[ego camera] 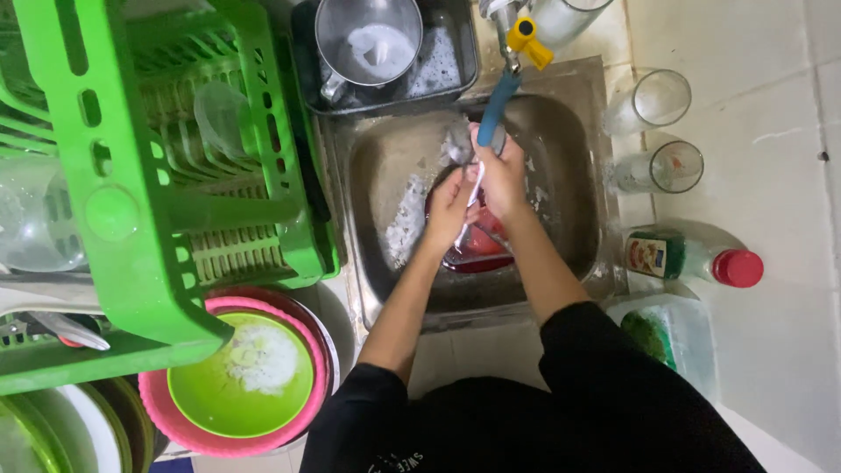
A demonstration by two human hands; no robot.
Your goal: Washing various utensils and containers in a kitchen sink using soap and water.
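White tiled counter surrounds a small steel sink (pixel 377 175), seen from straight above. Both hands meet over the middle of the basin, under the tap's blue spout (pixel 497 109). The left hand (pixel 448 210) and the right hand (pixel 504 180) are each clenched around a metal spoon (pixel 458 144), whose bowl sticks out just above the fingers, close beside the spout's tip. The handle runs down between the two palms and is mostly hidden.

Directly beneath the hands, on the sink floor, lies a red bowl (pixel 477 250); foam (pixel 405 219) clings to the basin just left of the left hand. Beyond the hands, behind the sink, a steel pot (pixel 368 39) sits in a dark soapy tray (pixel 447 61), and the tap carries a yellow handle (pixel 530 42).

Right of the right hand, on the counter, stand two clear drinking glasses (pixel 661 96) (pixel 674 166), and nearer the body a bottle of green dish liquid with a red cap (pixel 692 258) lies on its side, with a clear tub holding a green scouring pad (pixel 653 337) below it.

Well to the left of the left hand stands a green plastic dish rack (pixel 131 175), and below it a green bowl (pixel 245 377) with suds nests inside a pink basin (pixel 166 412).
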